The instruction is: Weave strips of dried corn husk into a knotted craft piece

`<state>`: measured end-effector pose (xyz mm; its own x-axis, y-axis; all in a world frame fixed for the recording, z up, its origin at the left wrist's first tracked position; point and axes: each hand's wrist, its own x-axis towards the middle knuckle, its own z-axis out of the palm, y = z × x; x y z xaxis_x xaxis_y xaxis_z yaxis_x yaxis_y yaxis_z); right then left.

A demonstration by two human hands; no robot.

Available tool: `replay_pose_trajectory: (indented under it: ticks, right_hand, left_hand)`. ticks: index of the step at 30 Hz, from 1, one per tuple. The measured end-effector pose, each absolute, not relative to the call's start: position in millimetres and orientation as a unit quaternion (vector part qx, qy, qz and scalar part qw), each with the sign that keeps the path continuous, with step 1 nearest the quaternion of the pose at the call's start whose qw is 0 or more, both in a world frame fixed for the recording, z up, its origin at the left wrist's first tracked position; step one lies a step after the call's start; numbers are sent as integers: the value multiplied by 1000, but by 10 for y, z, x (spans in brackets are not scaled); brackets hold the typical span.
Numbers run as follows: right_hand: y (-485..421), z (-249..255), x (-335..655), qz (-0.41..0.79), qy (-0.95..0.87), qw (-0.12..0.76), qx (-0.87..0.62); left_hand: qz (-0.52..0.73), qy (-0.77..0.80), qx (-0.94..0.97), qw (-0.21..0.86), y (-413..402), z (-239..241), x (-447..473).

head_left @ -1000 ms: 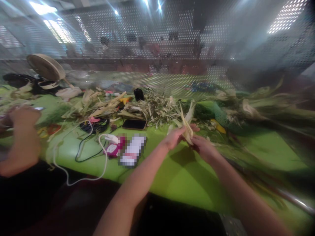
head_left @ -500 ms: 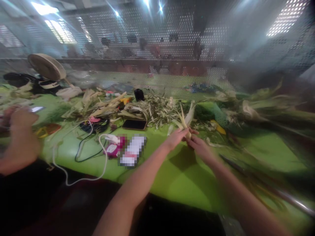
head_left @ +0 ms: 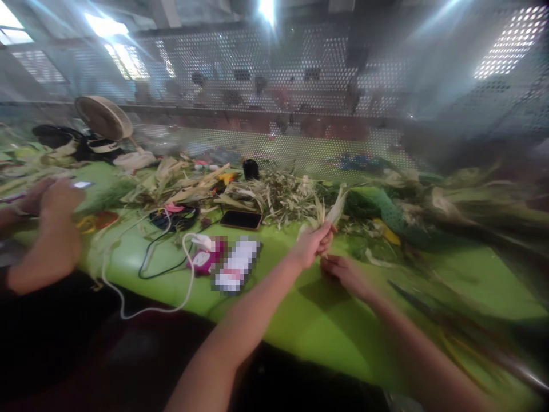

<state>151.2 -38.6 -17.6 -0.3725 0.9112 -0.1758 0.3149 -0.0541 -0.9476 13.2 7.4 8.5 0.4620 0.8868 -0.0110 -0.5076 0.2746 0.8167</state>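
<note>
Left hand [head_left: 312, 246] grips pale husk strips [head_left: 329, 210] above the green table [head_left: 317, 320]. Right hand [head_left: 345, 273] sits just below, fingers curled. Dark phone [head_left: 241, 220] lies near the leaf pile [head_left: 274, 194].

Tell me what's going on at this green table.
A person at the green table pinches a bunch of pale husk strips in the left hand, lifted just off the surface. The right hand sits just below it, fingers curled; whether it holds anything is unclear. A heap of husks and leaves lies behind, with a dark phone in front of it. At far left, another person's hand holds a lit phone.
</note>
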Motion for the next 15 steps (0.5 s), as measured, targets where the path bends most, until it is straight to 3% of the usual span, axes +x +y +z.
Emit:
replay_pose_trajectory:
  ticks: [11,15]
  right_hand:
    - [-420,-114,1555,433,-730,227,-478]
    - [-371,32,1664,356,-724,276,-522]
  left_hand:
    - [456,270,443,723,81,109,78]
    - [449,390,540,595,69,129,68]
